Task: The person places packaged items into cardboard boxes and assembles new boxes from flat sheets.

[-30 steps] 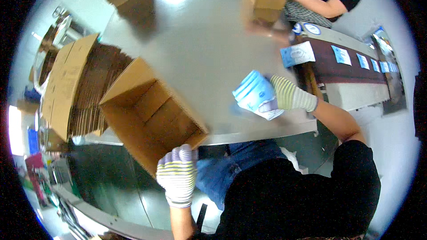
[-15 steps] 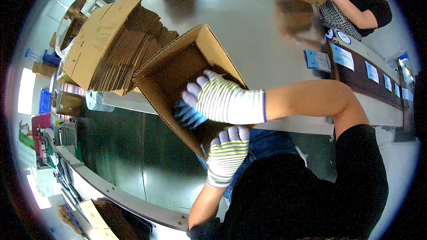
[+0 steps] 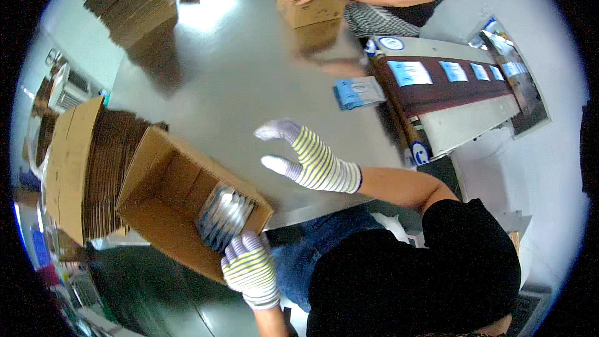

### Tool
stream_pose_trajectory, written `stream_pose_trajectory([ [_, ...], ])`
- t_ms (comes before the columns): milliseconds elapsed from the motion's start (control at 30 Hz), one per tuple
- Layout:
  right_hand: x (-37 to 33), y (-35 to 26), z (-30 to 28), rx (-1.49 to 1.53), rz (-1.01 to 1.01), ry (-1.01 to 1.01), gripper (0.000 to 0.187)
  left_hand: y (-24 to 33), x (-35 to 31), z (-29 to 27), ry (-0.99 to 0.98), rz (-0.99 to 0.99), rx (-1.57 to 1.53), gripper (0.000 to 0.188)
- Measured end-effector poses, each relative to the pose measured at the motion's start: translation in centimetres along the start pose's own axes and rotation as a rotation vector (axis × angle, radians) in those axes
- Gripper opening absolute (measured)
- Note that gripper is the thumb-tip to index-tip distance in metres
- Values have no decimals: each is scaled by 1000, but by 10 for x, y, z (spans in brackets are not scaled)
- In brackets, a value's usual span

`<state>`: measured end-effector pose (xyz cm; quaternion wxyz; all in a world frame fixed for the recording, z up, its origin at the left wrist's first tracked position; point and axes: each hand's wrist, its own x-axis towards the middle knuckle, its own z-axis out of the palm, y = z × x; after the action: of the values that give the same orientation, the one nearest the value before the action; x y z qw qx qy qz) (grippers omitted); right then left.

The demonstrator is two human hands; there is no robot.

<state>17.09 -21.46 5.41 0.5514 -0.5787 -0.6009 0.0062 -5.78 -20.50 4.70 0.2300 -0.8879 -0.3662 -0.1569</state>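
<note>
An open cardboard box point(image 3: 159, 224) lies tilted at the lower left, its mouth facing up toward me. Several silvery blue flat packets point(image 3: 224, 217) sit in a row inside, at the end closest to me. My left hand point(image 3: 253, 274), in a striped knit glove, has its fingers curled over the box's near rim beside these packets; its thumb is hidden. Out over the metal table, right of the box, my gloved right hand point(image 3: 309, 157) holds nothing, with thumb and fingers spread apart. Ahead of it lies a small stack of blue-and-white packets point(image 3: 360, 92).
A stack of flattened cartons point(image 3: 78, 168) stands left of the box. On the right, a conveyor belt point(image 3: 430, 103) carries several blue-and-white packets. Across the metal table point(image 3: 231, 87), another person's hands rest on a cardboard box point(image 3: 312, 11). More flattened cartons point(image 3: 128, 6) stand farther back.
My right hand has come out of the box and moved right, over the table. The packets inside now show. The view has swung right, so the box appears lower left.
</note>
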Motion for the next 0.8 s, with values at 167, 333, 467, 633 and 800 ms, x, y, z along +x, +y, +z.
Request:
stream_pose_trajectory([
  [167, -104, 67, -4, -154, 415, -246, 30, 3, -1, 9, 90, -16, -73, 21],
  [333, -133, 80, 10, -369, 76, -513, 21, -1, -6, 13, 34, -59, -152, 23],
  [467, -130, 88, 17, -228, 6, -528, 17, 6, -2, 13, 90, -15, -150, 21],
  [633, -101, 109, -11, -187, 27, -540, 18, 10, 4, 1, 99, -65, -225, 26],
  [800, -38, 139, -85, -495, 108, -612, 24, 14, -7, 15, 69, -49, -129, 21],
])
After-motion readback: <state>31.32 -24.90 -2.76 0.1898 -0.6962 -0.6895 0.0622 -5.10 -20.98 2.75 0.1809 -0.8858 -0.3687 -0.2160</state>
